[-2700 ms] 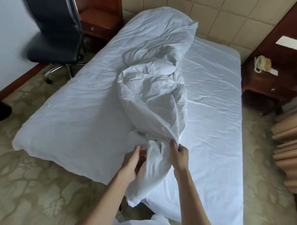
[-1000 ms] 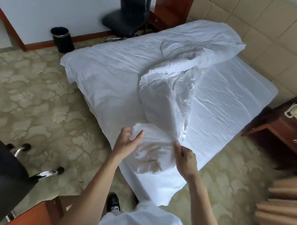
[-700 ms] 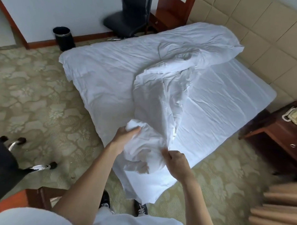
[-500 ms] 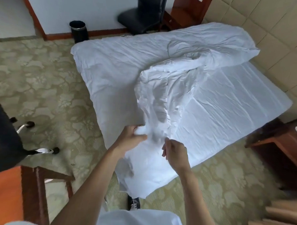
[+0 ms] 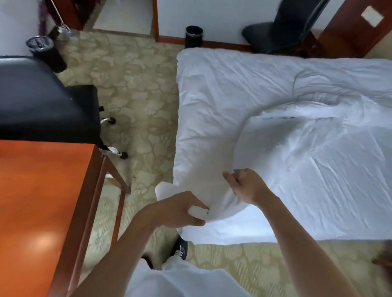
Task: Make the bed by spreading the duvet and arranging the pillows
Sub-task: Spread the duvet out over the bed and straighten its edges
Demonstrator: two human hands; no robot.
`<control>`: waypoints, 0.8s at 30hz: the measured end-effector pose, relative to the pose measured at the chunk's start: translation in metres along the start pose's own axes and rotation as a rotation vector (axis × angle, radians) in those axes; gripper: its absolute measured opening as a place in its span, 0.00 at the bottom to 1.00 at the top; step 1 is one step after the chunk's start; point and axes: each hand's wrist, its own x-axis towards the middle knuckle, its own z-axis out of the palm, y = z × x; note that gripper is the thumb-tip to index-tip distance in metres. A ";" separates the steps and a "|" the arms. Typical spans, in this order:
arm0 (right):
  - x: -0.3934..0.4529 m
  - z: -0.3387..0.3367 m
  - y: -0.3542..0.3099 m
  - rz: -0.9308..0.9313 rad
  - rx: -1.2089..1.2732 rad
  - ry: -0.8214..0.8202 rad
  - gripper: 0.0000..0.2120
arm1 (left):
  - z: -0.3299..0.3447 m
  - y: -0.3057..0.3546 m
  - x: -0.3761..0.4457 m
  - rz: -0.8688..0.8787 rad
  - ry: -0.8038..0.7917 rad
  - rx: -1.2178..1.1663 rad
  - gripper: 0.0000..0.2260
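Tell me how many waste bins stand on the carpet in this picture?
2. One black bin stands by the far wall, beyond the bed's corner. The other bin stands at far left, behind the black chair. More may be hidden.

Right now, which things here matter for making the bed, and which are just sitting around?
Part of the job:
duvet
bed sheet
left hand, gripping the duvet corner
right hand, on the duvet

Just around:
wooden desk
black chair
two bins

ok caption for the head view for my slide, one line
Left hand grips a bunched duvet corner at the bed's foot while the right hand rests on the fabric.
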 end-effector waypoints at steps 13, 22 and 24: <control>-0.206 0.092 0.003 0.430 0.109 0.265 0.29 | 0.126 -0.041 -0.071 -0.113 -0.018 0.156 0.12; -0.261 0.098 0.000 0.418 0.178 0.221 0.26 | 0.167 -0.024 -0.111 -0.242 0.131 0.295 0.12; -0.258 0.093 0.003 0.348 0.172 0.144 0.26 | 0.177 -0.019 -0.114 -0.247 0.228 0.297 0.12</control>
